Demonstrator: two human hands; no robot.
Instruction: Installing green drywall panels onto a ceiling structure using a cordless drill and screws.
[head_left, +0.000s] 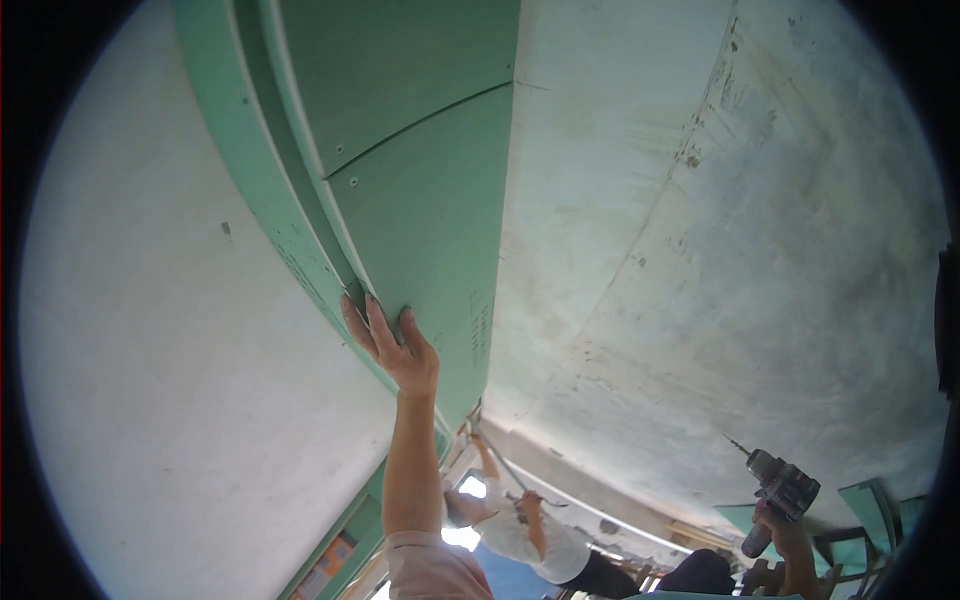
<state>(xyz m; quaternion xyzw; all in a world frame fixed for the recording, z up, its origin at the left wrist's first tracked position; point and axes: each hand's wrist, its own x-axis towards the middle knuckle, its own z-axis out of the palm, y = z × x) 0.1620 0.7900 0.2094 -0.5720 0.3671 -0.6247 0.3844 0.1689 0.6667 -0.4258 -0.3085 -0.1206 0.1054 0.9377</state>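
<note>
My left hand (396, 352) reaches up to a green wallboard panel (430, 230), its fingers stretched out and apart. The fingertips rest at the panel's pale long edge, beside a narrow recess. A curved seam and a few screw heads show farther along the panel. Low on the right, my right hand (775, 522) is wrapped round the grip of a cordless drill (785, 488). The drill's long thin bit (736, 443) points up and to the left, touching nothing. Part of the right forearm is cut off by the lower edge.
A co-worker in a white shirt (535, 540) stands farther off, arms raised, with a long thin tool (505, 463). Green board pieces (870, 515) stand at the lower right. Stained plaster (720, 260) spreads to the right of the panel, and a pale surface (190, 330) to the left.
</note>
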